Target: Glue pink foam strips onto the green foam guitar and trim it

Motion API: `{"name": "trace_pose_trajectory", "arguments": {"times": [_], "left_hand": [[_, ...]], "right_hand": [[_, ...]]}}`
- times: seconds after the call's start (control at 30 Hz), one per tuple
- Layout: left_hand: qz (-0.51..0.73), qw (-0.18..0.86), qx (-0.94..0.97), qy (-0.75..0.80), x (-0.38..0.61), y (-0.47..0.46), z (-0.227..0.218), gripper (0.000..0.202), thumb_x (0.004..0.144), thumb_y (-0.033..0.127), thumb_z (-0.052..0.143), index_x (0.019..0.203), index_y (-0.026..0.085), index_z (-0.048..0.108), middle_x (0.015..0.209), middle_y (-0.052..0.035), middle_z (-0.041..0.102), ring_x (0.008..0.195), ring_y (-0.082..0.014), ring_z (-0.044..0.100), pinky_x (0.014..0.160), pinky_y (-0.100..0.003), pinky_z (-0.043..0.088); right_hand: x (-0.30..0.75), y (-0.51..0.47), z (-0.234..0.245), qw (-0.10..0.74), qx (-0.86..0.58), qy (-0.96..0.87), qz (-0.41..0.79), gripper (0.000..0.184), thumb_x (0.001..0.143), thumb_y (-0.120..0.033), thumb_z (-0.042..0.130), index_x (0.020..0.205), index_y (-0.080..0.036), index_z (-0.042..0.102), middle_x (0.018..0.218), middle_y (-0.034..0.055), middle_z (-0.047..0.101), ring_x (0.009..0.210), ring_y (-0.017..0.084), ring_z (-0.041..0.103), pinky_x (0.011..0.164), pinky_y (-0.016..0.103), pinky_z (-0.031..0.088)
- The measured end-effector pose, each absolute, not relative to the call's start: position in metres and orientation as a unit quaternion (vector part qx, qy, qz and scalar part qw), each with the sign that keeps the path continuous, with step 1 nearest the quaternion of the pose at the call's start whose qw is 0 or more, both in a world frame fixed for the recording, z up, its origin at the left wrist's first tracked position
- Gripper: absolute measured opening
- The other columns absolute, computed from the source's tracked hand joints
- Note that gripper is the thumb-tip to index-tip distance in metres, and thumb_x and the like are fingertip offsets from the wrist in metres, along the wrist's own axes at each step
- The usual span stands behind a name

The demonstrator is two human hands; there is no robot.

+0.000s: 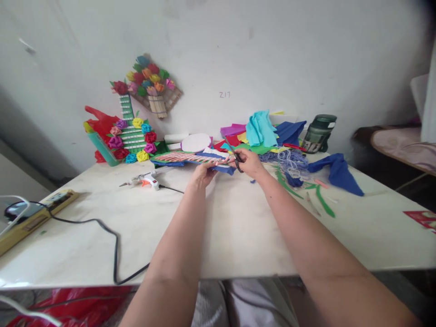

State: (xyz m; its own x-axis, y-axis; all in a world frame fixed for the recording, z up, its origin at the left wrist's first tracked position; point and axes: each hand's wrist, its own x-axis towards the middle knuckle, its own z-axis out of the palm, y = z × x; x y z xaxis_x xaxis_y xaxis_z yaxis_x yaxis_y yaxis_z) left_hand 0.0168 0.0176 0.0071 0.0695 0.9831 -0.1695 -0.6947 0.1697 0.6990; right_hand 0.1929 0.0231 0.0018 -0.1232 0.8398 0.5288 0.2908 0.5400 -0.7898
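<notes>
My right hand [251, 163] is closed on a pair of dark scissors [234, 156] whose blades point up and to the left. My left hand [203, 175] pinches a piece of blue felt [223, 168] held between both hands, just in front of a striped red, green and white craft piece [184, 157]. Both arms reach far out across the white table [218, 227].
A glue gun [145, 180] lies left of my hands, its black cable trailing toward the table's front edge. Paper flower decorations [131, 136] lean on the wall. Coloured felt pieces [262, 129], blue yarn [289, 160], green strips and a dark jar [318, 132] crowd the back right.
</notes>
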Motion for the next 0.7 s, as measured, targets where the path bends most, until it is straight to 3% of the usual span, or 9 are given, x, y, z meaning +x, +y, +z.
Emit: {"name": "trace_pose_trajectory", "arguments": {"times": [0.13,0.27,0.5,0.7], "left_hand": [[0.618,0.68,0.227,0.323,0.022,0.027,0.006,0.025,0.065,-0.011,0.051,0.074,0.011,0.057,0.066,-0.003,0.062,0.063,-0.012,0.062,0.07,-0.025,0.053],[0.622,0.675,0.217,0.333,0.028,0.035,0.008,0.028,0.063,-0.011,0.053,0.076,0.013,0.058,0.069,-0.0025,0.063,0.067,-0.0141,0.063,0.073,-0.028,0.053],[0.619,0.671,0.182,0.367,0.037,0.047,0.013,0.031,0.062,-0.013,0.05,0.075,0.015,0.056,0.067,-0.0017,0.061,0.063,-0.0135,0.062,0.069,-0.028,0.054],[0.61,0.671,0.157,0.39,0.039,0.062,0.007,0.031,0.059,-0.014,0.05,0.07,0.015,0.054,0.065,-0.0007,0.059,0.059,-0.0117,0.06,0.064,-0.023,0.053]], "right_hand": [[0.203,0.028,0.0,0.562,-0.402,-0.665,0.282,0.053,0.055,-0.045,0.075,0.098,-0.016,0.06,0.076,0.0026,0.066,0.075,0.018,0.063,0.069,0.029,0.049],[0.218,0.017,0.011,0.568,-0.426,-0.626,0.323,0.059,0.048,-0.047,0.079,0.093,-0.014,0.062,0.059,-0.0043,0.055,0.051,0.01,0.05,0.049,0.024,0.042],[0.251,-0.008,0.031,0.372,-0.392,-0.684,0.49,0.056,0.055,-0.039,0.078,0.101,-0.01,0.066,0.051,-0.0044,0.055,0.041,0.007,0.044,0.039,0.021,0.035],[0.267,-0.005,0.046,0.18,-0.43,-0.749,0.471,0.054,0.059,-0.042,0.078,0.102,-0.011,0.069,0.055,-0.0009,0.061,0.041,0.006,0.046,0.042,0.02,0.037]]}}
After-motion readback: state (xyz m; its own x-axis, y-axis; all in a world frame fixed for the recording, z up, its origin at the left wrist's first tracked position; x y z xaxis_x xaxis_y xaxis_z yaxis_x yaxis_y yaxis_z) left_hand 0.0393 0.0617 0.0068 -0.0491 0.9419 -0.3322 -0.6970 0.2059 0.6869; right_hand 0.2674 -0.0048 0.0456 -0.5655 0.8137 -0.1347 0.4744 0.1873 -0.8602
